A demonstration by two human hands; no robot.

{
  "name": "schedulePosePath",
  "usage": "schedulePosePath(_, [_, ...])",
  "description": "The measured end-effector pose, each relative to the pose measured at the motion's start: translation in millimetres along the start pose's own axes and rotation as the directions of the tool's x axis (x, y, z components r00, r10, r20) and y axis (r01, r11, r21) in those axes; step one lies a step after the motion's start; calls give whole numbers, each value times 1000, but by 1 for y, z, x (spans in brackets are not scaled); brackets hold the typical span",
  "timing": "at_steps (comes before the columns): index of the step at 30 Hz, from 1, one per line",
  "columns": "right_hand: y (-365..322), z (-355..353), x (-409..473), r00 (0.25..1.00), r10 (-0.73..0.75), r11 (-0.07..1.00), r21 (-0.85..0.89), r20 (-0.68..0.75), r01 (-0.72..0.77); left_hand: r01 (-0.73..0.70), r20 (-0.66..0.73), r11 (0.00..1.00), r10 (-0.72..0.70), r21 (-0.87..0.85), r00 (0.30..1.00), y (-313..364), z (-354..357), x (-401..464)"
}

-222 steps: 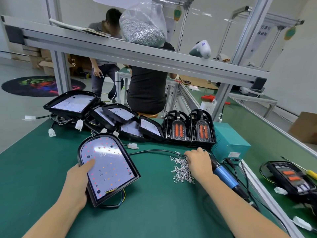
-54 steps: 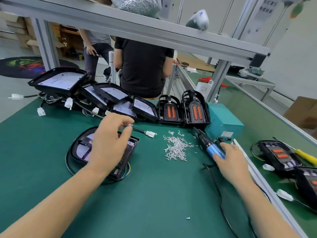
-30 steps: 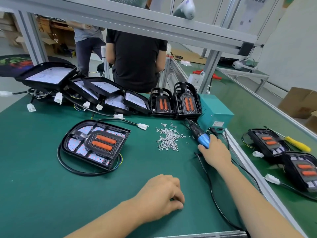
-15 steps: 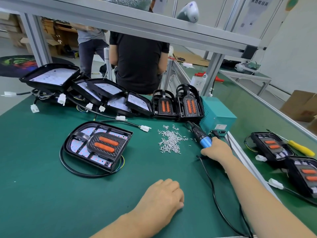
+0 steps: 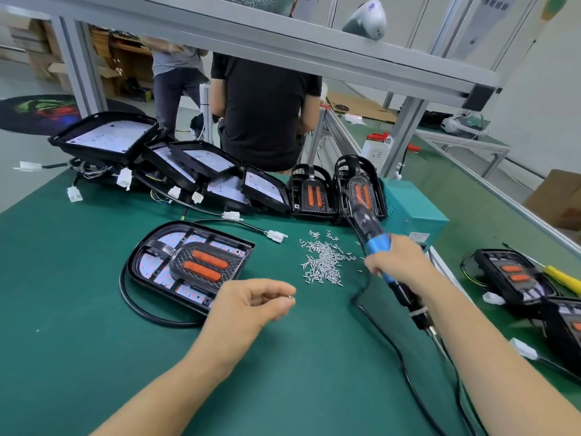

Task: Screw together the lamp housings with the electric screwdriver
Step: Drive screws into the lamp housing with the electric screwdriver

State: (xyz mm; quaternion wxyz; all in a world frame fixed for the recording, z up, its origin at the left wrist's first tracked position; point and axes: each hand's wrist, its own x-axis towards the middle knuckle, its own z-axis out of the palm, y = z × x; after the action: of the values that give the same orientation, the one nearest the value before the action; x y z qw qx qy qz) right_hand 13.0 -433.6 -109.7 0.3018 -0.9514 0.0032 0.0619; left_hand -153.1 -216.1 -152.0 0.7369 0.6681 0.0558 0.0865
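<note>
A black lamp housing (image 5: 191, 262) with two orange strips lies flat on the green table (image 5: 63, 325), its black cable looped round it. My left hand (image 5: 251, 305) hovers just right of it and pinches a small screw (image 5: 290, 296) between thumb and forefinger. My right hand (image 5: 399, 262) grips the blue electric screwdriver (image 5: 371, 232), lifted off the table with its black tip pointing up and away. A pile of loose silver screws (image 5: 323, 261) lies between the housing and my right hand.
Several open lamp housings (image 5: 195, 165) line the table's far edge beside two upright ones (image 5: 311, 193). A teal power box (image 5: 412, 212) stands at the right. More housings (image 5: 515, 278) and a yellow screwdriver (image 5: 562, 280) lie further right. Two people stand behind the table.
My left hand has risen from the table's near edge with a screw pinched in it. My right hand has lifted the screwdriver off the table.
</note>
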Motion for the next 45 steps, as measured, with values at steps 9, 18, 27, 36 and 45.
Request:
schedulePosePath(9, [-74,-11,-35,970,-221,399,917,101,-4,-19,-101,995,9,-95,995,15,-8,16])
schedulePosePath(18, [-106,4,-54,963,-175,-216,963,-202,163,-1,-159,994,-15,-105,987,14,-14,12])
schedulePosePath(27, [-130,8,-71,924,-185,-338,905,-334,259,-27,-198,982,-11,-188,980,17,-18,10])
schedulePosePath(36, [-136,13,-78,906,-216,-334,899,-365,283,-28,-195,967,-22,-255,981,21,-20,8])
schedulePosePath(45, [-136,14,-78,899,-229,-339,896,-374,287,-22,-164,968,-19,-249,986,20,-23,7])
